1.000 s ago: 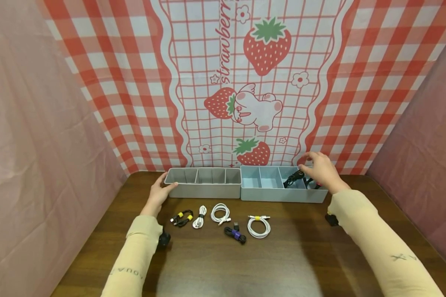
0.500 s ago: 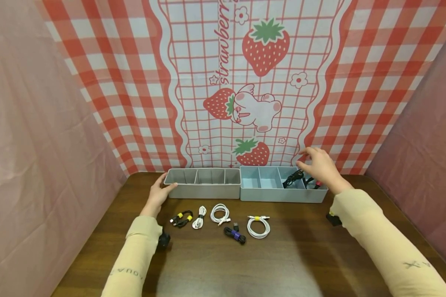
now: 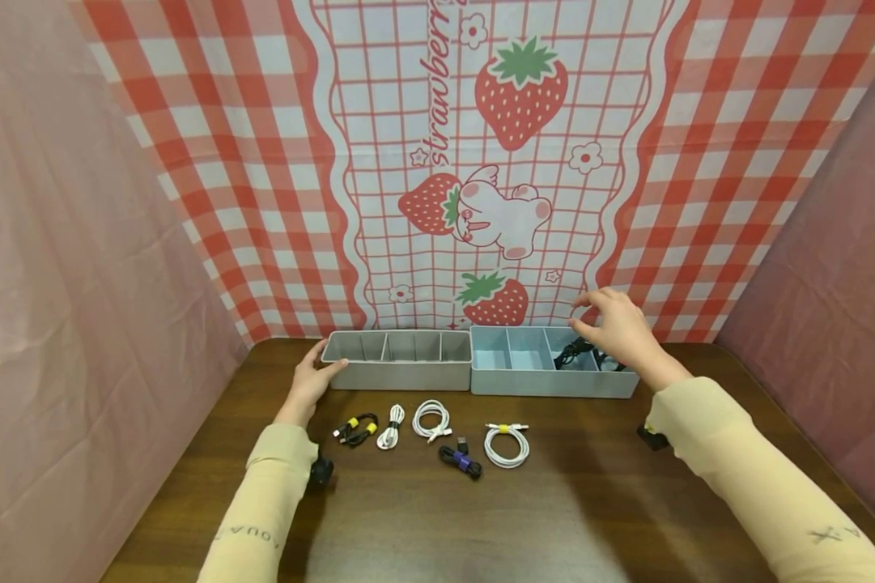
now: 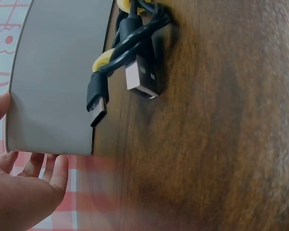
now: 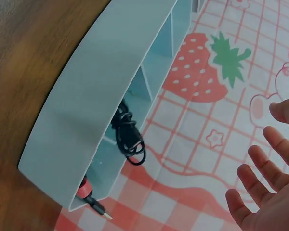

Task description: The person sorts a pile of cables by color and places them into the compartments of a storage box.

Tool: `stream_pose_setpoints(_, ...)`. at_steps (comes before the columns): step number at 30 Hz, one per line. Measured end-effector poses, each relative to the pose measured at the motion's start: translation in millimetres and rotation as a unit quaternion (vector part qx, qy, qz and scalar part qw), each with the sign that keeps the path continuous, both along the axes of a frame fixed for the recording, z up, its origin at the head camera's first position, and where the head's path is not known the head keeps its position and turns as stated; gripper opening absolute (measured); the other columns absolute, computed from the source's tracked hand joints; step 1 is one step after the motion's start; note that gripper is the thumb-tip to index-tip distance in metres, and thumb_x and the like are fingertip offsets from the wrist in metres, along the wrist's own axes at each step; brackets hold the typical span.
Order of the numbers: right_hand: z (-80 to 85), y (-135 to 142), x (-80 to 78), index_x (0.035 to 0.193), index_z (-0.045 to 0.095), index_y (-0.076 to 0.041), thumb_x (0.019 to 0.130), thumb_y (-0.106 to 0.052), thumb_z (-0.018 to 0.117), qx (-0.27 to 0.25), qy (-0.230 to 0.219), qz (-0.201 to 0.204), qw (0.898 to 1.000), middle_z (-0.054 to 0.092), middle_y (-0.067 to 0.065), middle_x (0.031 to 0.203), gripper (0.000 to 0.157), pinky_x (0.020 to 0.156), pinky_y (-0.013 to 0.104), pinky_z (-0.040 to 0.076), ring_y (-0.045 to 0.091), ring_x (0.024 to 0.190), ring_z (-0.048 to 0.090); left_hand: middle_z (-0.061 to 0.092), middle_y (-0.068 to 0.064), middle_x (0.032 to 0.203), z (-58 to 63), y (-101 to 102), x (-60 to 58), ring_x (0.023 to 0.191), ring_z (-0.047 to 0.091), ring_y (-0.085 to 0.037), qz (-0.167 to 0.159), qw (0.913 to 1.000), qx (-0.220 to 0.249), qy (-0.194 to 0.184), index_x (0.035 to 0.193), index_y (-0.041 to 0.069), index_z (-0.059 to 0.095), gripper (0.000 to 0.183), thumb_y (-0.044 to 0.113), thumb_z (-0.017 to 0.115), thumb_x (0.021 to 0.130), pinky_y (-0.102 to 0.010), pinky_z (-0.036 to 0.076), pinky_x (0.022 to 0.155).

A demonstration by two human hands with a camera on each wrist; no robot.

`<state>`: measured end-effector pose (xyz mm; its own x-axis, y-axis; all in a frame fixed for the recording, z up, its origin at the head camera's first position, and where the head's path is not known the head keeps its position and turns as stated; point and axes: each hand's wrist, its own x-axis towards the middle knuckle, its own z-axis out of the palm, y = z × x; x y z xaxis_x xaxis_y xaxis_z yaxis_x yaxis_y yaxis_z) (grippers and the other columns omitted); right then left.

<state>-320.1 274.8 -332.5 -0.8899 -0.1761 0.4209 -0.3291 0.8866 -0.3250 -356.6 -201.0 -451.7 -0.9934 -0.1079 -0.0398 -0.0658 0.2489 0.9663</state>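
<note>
Gripping 1 grey bin [image 3: 401,376] — L hand [image 3: 310,385], w/ 5 cables [image 3: 461,461] on tbl [image 3: 437,522].

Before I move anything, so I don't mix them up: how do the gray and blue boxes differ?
The gray box stands left, the blue box right. The blue box holds black cables; none show in the gray box. The left hand holds the gray box's end, while the right hand hovers by the blue box. Both are long, open-topped and divided.
</note>
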Motion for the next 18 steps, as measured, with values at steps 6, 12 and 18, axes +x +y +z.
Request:
stream_pose_setpoints(6, 2.7, -8, 6.3, 0.104, 0.06, -0.008, 0.08, -0.03, 0.064, -0.006, 0.015, 0.007, 1.0, 0.053, 0.013, 0.108, 0.032, 0.078, 0.051, 0.04, 0.03, 0.096, 0.046, 0.024, -0.01, 0.145, 0.0, 0, 0.5, 0.129, 0.028, -0.029, 0.001, 1.0, 0.001, 0.003, 0.142, 0.017, 0.024, 0.071, 0.026, 0.063, 0.083, -0.044, 0.028, 0.102)
stream_pose_setpoints(12, 6.7, -13, 13.6, 0.104, 0.06, -0.008, 0.08, -0.028, 0.065, -0.017, 0.022, 0.015, 0.999, 0.053, 0.013, 0.108, 0.031, 0.079, 0.051, 0.041, 0.029, 0.097, 0.045, 0.022, -0.01, 0.146, 0.4, -1, 0.6, 0.13, 0.025, -0.029, -0.003, 1.0, -0.003, 0.003, 0.142, 0.018, 0.022, 0.071, 0.026, 0.061, 0.084, -0.045, 0.028, 0.102)
stream_pose_setpoints(18, 10.3, -21, 24.1, 0.104, 0.06, -0.009, 0.08, -0.025, 0.065, -0.037, 0.022, 0.02, 0.999, 0.053, 0.013, 0.108, 0.029, 0.078, 0.052, 0.041, 0.03, 0.097, 0.045, 0.023, -0.011, 0.145, 0.1, -1, -0.4, 0.129, 0.027, -0.029, -0.002, 1.0, 0.0, 0.003, 0.142, 0.018, 0.023, 0.07, 0.024, 0.061, 0.084, -0.045, 0.029, 0.102)
